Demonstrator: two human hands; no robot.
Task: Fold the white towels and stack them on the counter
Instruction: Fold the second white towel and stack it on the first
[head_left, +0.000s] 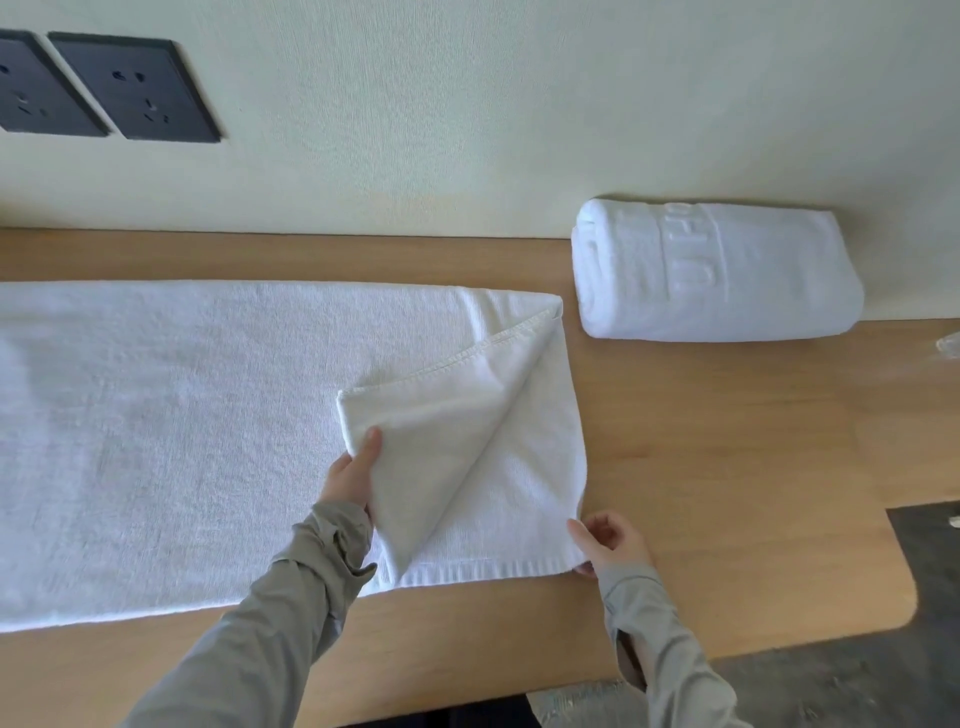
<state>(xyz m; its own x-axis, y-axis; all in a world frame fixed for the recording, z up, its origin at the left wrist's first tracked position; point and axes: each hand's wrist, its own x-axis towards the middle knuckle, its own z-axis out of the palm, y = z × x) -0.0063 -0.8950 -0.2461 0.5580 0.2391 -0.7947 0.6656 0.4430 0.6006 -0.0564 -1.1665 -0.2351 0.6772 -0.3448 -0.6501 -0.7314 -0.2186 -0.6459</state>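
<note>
A long white towel (171, 426) lies spread flat along the wooden counter (727, 441), running off the left edge of view. Its right end is turned over into a triangular flap. My left hand (350, 475) pinches the lifted corner of that flap, thumb on top. My right hand (610, 543) grips the towel's near right corner at the hem, fingers curled. A second white towel (717, 273), folded into a thick bundle with raised lettering, rests against the wall at the back right.
A pale wall rises directly behind the counter, with two dark socket plates (135, 85) at upper left. The counter's rounded corner and a dark grey floor (930, 561) lie at right. A clear object (950, 344) pokes in at the right edge.
</note>
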